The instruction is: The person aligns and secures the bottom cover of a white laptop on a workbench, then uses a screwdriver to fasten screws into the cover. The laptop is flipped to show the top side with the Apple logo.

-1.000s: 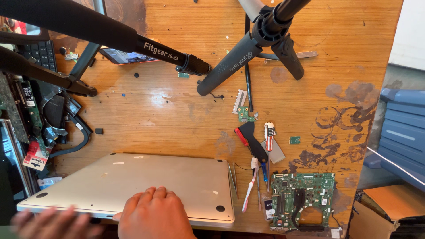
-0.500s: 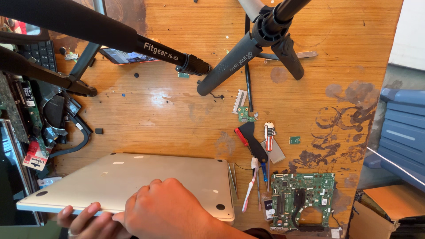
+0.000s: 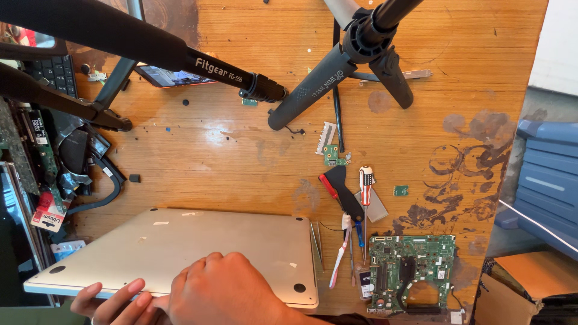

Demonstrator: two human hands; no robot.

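Laptop (image 3: 180, 253) unmoved, right hand (image 3: 223, 295) flat on it, left hand (image 3: 114, 301) now gripping near edge

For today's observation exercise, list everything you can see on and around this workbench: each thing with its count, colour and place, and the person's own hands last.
Laptop: 1, silver, upside down at the near edge.
Wooden table: 1, orange-brown, stained at right.
Tripod legs: several, black, across the top.
Circuit board: 1, green, near right of the laptop.
Small boards: 2, green, mid-table.
Screwdriver: 1, red-and-white handle, right of centre.
Toothbrush: 1, white and pink, beside the laptop.
Phone: 1, dark, under a tripod leg.
Keyboard and parts: black heap, left edge.
Crates: blue, far right.
Cardboard box: 1, brown, lower right.
Left hand: under the laptop's near edge.
Right hand: flat on the laptop.
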